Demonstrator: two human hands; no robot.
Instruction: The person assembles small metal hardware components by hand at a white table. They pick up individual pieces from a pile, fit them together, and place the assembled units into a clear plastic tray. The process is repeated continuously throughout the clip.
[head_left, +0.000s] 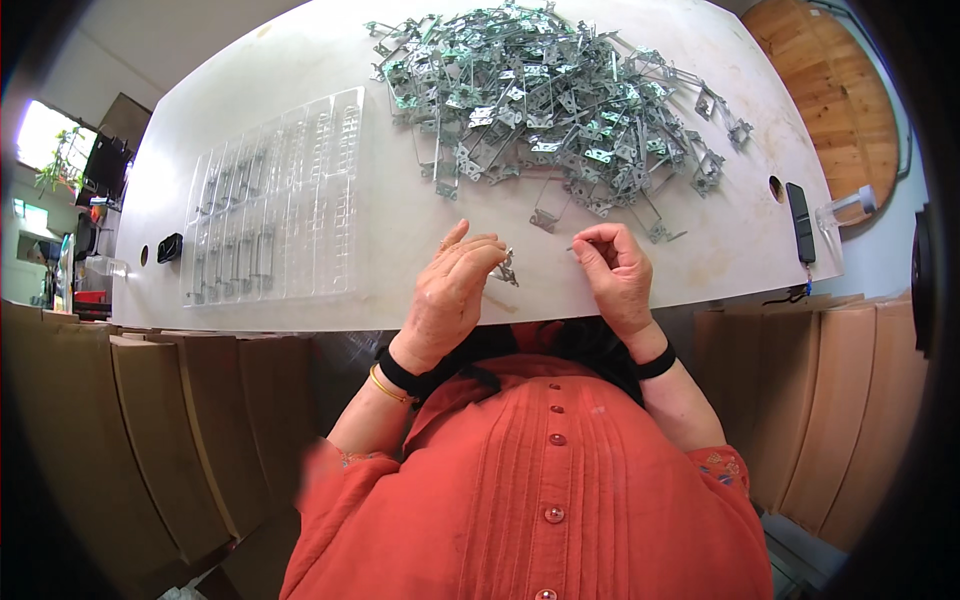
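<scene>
Hanging at the fingertips of the left hand (450, 288), a small metal bracket (508, 268) sits just above the front part of the white table (720, 262), between the two hands and nearer the left. The left hand grasps it with bent fingers, one finger raised apart from the others; how the thumb bears on it is hidden. Just to the right, the right hand (620, 275) pinches a small thin piece (571, 248) between thumb and forefinger, its other fingers curled in; the piece is too small to make out, and it stands apart from the bracket. Beyond the hands lies a large tangled heap of metal brackets (540, 105) with long wire-like arms, a few loose ones straggling at its near edge. Left of the heap rests a clear plastic tray (335, 200) with rows of narrow slots; metal parts lie in two groups in its left portion. A small black object (170, 248) is beside the tray, near the table's left edge. At the right edge lie a long black device (800, 222) and a clear container (848, 207). Cardboard boxes (160, 430) stand below the table on both sides.
</scene>
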